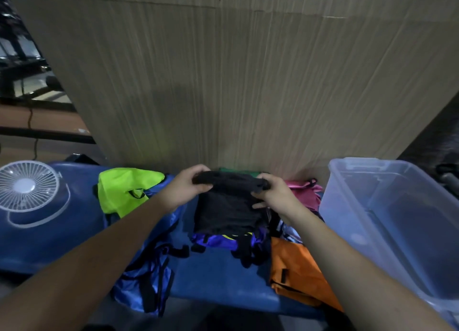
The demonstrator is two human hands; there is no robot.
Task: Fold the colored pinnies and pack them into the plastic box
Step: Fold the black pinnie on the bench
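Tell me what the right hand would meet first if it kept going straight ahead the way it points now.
Past the black pinny it grips, the right hand points up and left toward the green pinny, so probably that first, then the cardboard wall close behind. Depth is hard to judge here.

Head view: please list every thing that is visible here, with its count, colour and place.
black pinny: 1, black, centre, held up by both hands
neon yellow pinny: 1, yellow-green, left of centre
blue pinny: 1, blue, lower left
purple pinny: 1, purple, under the black one
orange pinny: 1, orange, lower right
pink pinny: 1, pink, beside the box
green pinny: 1, green, mostly hidden behind the black one
plastic box: 1, clear, right
fan: 1, white, left
left hand: grips the black pinny
right hand: grips the black pinny
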